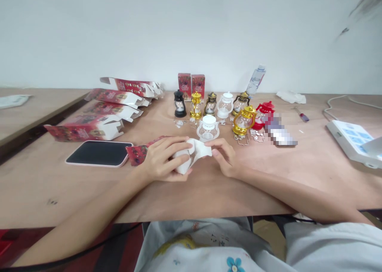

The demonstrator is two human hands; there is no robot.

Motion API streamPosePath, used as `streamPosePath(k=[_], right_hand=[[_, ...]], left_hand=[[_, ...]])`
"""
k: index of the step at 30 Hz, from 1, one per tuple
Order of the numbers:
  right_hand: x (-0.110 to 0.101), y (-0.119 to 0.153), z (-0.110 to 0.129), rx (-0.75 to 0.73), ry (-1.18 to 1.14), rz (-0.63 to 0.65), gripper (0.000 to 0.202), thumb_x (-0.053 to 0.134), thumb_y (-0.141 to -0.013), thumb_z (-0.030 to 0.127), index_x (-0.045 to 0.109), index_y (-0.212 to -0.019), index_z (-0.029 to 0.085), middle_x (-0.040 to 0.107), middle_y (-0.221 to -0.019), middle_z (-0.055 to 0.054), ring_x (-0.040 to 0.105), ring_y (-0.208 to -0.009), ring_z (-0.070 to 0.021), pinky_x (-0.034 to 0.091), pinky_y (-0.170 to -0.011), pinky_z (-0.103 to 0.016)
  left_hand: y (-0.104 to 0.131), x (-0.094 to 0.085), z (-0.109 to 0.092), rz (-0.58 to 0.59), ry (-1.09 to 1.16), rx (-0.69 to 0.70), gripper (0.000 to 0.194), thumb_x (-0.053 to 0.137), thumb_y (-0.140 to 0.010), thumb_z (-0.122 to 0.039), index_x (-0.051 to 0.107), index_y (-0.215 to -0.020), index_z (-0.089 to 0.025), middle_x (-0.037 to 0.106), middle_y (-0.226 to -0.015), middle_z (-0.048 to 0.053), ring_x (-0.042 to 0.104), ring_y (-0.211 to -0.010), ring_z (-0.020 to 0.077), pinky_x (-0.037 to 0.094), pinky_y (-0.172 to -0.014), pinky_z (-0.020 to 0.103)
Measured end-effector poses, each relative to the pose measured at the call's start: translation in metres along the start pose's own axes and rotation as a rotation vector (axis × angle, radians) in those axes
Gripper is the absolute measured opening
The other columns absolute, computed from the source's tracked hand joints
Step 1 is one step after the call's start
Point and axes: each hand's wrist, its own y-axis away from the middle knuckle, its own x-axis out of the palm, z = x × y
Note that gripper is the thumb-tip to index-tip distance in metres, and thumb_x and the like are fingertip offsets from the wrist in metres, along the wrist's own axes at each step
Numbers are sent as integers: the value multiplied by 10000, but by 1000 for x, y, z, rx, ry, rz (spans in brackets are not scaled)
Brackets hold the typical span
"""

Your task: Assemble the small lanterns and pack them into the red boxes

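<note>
My left hand (167,159) is wrapped round a red printed box (140,152), whose white end flaps stand open toward the right. The fingertips of my right hand (223,155) pinch the edge of a white flap on that box. Just beyond the box, a small white lantern (208,128) stands upright on the table. Behind it stand several more small lanterns, among them a black one (180,104), a gold one (244,121) and a red one (264,113).
Several unfolded red boxes (86,126) lie at the left, near a phone (97,153). Two closed boxes (197,87) stand at the back. A bottle (256,80), another phone (280,132), a small tool (303,116) and a white device (350,140) are farther right.
</note>
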Motion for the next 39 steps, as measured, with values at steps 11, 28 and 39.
streamPosePath(k=[11,28,39], right_hand=[[12,-1,9,8,-277,107,255,518,-926,365,558,-1169,298,539,-1329,-67,518,-1232,-178,453,-989,-367],[10,1,10,19,-258,55,241,532,-920,262,594,-1150,302,564,-1277,-67,549,-1182,-184,484,-942,-363],[14,3,14,95,-268,56,116,558,-890,322,536,-958,231,508,-1177,-107,565,-1027,-182,514,-841,-360]], left_hand=[[-3,4,-19,-38,107,-268,391,674,-701,-294,553,-1069,-241,694,-1027,74,688,-929,210,593,-845,363],[-7,0,-24,42,60,-220,468,667,-723,-294,505,-1154,-210,690,-1064,84,681,-961,213,581,-858,353],[-3,2,-13,4,88,147,319,692,-725,-388,482,-870,-196,695,-986,106,645,-1052,296,589,-795,429]])
